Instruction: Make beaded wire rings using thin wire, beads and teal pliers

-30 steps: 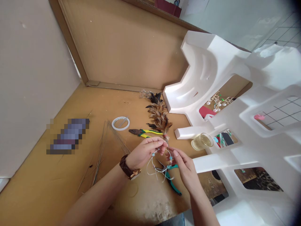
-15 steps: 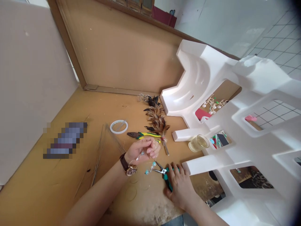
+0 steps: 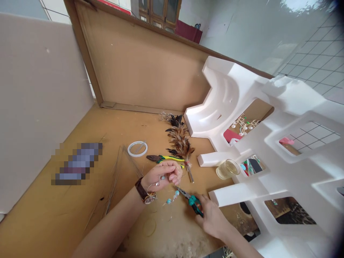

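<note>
We held a beaded wire in the left hand and green-handled pliers in the right hand

At far left on the tabletop, we had a pixelated object. Next lay thin loose wires, then a white ring, flat, with a thin strip across it. Near the middle, the left hand, a watch at its wrist, was curled with its fingers pinching the beaded wire, whose turquoise and clear beads dangled over the tabletop. Beyond it lay yellow-and-green pliers, partly hidden, and a bundle of brown and black feathers. To the right, the right hand was wrapped round the green-handled pliers, their tips close to the wire; we could not tell whether they touched it. Farther right, we had a glass beside a white moulded piece.

We judged the work partway along: several beads were already strung, but a thin end hung loose and seemed unfinished. We could read no brand, label or writing anywhere.
</note>
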`<action>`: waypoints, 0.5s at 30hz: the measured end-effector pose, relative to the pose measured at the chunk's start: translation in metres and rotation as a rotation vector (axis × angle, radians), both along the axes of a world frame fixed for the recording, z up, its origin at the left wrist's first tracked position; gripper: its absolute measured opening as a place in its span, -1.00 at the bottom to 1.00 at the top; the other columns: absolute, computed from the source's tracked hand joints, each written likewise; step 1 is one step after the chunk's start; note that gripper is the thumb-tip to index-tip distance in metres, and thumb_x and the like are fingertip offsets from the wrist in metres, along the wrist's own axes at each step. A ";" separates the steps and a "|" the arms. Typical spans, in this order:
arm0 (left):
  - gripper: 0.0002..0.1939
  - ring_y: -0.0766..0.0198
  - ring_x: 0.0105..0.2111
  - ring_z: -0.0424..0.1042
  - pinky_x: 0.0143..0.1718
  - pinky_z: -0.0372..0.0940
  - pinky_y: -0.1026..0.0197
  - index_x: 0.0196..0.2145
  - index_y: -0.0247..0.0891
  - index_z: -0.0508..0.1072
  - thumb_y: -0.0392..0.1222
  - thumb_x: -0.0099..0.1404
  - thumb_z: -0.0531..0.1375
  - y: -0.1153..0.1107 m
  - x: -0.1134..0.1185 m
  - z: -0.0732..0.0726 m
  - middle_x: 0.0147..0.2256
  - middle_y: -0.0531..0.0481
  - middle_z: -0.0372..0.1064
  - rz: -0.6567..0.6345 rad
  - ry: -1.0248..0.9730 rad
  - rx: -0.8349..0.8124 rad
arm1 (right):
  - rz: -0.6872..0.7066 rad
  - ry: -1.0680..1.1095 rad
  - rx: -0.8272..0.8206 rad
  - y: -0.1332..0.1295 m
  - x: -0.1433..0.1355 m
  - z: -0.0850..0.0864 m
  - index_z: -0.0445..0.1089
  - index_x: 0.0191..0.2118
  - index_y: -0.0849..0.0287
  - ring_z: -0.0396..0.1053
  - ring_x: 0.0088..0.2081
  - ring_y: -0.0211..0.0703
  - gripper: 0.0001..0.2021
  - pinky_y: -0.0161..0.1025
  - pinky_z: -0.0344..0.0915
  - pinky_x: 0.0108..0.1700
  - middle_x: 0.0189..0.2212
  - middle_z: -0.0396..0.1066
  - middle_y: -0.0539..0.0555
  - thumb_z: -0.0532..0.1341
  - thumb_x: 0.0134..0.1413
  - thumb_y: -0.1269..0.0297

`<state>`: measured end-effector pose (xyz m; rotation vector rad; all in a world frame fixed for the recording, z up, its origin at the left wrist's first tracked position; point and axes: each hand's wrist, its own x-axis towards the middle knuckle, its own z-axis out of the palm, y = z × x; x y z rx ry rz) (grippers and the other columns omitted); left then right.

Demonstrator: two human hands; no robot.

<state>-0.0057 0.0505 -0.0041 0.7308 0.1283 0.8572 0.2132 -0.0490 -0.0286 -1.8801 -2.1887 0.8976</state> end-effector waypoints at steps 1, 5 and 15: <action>-0.82 0.37 -0.60 0.18 -0.51 0.09 0.27 -0.52 -0.38 0.41 -0.18 0.11 0.20 0.001 -0.001 0.000 -0.68 0.08 0.08 0.027 0.037 0.013 | -0.022 0.201 -0.077 0.001 0.004 0.007 0.25 -0.12 0.17 0.28 -0.33 -0.11 -0.56 -0.22 0.18 -0.29 -0.35 0.33 0.07 0.03 -0.28 0.36; -0.81 0.36 -0.55 0.22 -0.43 0.11 0.27 -0.47 -0.39 0.44 -0.18 0.16 0.17 0.002 -0.005 0.007 -0.64 0.04 0.20 0.136 0.256 0.079 | -0.100 0.929 -0.371 0.005 0.016 0.035 0.23 -0.11 0.21 0.26 -0.41 -0.15 -0.51 -0.28 0.15 -0.47 -0.30 0.32 0.15 -0.04 -0.23 0.13; -0.76 0.30 -0.45 0.27 -0.27 0.14 0.25 -0.46 -0.34 0.47 -0.14 0.21 0.10 -0.007 -0.010 0.030 -0.60 0.03 0.27 0.302 0.638 0.257 | 0.045 0.028 0.185 0.005 0.014 0.078 0.24 -0.12 0.14 0.24 -0.37 -0.18 -0.56 -0.27 0.18 -0.32 -0.36 0.28 0.03 0.08 -0.27 0.45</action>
